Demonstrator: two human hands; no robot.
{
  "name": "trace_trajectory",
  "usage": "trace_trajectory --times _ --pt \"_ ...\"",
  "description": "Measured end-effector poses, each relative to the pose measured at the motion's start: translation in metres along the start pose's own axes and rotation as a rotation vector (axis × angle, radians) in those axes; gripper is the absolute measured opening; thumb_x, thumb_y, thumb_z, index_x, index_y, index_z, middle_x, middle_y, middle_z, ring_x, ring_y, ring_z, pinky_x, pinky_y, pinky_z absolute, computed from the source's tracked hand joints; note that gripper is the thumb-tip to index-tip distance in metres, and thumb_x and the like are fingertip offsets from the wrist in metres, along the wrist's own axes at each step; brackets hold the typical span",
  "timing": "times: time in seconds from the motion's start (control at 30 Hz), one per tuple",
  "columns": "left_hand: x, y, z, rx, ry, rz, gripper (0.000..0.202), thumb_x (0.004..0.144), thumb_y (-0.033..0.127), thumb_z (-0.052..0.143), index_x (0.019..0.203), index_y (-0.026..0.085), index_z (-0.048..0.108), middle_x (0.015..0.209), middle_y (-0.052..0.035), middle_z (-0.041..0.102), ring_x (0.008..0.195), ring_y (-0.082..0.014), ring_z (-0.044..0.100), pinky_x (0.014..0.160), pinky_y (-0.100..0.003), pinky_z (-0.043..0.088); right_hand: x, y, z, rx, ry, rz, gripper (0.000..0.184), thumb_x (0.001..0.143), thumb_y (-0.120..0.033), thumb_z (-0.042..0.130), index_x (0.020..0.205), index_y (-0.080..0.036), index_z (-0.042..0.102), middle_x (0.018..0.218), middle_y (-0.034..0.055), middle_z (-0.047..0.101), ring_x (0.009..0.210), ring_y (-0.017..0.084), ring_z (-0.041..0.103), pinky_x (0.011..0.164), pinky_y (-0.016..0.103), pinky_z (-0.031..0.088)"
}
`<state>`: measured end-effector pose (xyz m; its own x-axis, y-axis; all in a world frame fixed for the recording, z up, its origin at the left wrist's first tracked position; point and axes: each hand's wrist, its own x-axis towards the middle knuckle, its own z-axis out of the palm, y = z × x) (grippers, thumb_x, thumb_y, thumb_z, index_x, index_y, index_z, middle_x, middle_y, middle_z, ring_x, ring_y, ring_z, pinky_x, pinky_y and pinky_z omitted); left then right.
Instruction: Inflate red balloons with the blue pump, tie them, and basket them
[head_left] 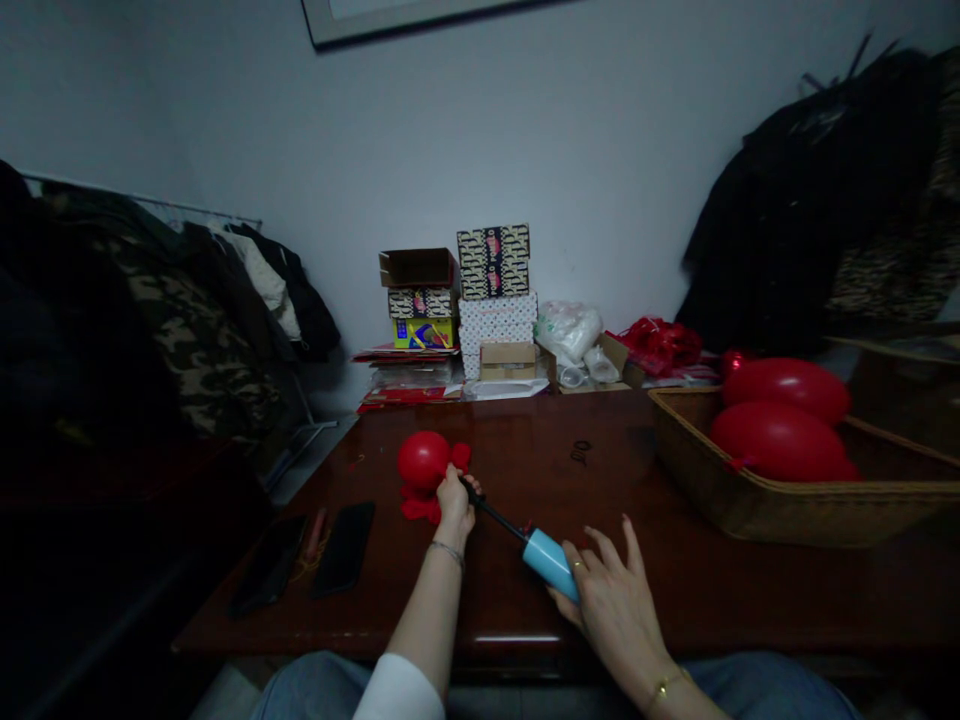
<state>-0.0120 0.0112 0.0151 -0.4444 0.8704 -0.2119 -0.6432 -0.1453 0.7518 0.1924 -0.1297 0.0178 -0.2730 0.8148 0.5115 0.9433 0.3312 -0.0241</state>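
Note:
A small, partly inflated red balloon point(424, 460) is at the far end of a hand-held balloon pump point(551, 563) with a light blue barrel and a black rod. My left hand point(455, 500) is closed around the balloon's neck where it meets the pump's black tip. Against the near end of the blue barrel, my right hand point(615, 595) grips with thumb and index finger, its other fingers lifted and spread. Several limp red balloons point(418, 505) lie on the table behind and beside my left hand.
A wicker basket point(720, 500) with inflated red balloons point(780, 440) stands on the right of the brown table point(525, 440). Dark phones point(343, 548) lie at the left. Stacked boxes point(497, 330) and plastic bags point(570, 330) line the back edge.

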Motion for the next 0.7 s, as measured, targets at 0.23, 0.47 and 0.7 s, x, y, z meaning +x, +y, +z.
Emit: trace_trajectory --times 0.23,0.47,0.7 --pt "-0.018 -0.019 -0.001 0.006 -0.026 -0.038 0.023 0.088 0.033 0.044 0.070 0.019 0.040 0.046 0.0056 0.042 0.035 -0.0084 0.041 0.039 -0.019 0.031 0.021 -0.015 0.004 -0.011 -0.047 -0.003 0.047 0.076 -0.044 0.060 0.109 -0.012 0.062 0.087 0.0113 0.070 0.111 0.029 0.051 0.111 0.055 0.002" --pt "-0.030 -0.024 0.005 0.046 -0.016 -0.064 0.023 0.088 0.034 0.045 0.070 0.019 0.040 0.045 0.0051 0.043 0.036 -0.0087 0.041 0.038 -0.019 0.031 0.035 -0.028 0.009 0.008 -0.091 0.019 0.044 0.077 -0.044 0.057 0.107 -0.012 0.063 0.084 0.0112 0.070 0.108 0.030 0.052 0.110 0.055 0.001" --pt "-0.020 -0.020 0.007 0.047 -0.039 -0.043 0.024 0.087 0.034 0.047 0.070 0.019 0.040 0.045 0.0058 0.041 0.034 -0.0081 0.040 0.037 -0.019 0.030 0.026 -0.025 0.008 0.026 -0.053 0.029 0.046 0.079 -0.048 0.054 0.107 -0.013 0.063 0.082 0.0102 0.069 0.104 0.029 0.053 0.109 0.055 0.002"
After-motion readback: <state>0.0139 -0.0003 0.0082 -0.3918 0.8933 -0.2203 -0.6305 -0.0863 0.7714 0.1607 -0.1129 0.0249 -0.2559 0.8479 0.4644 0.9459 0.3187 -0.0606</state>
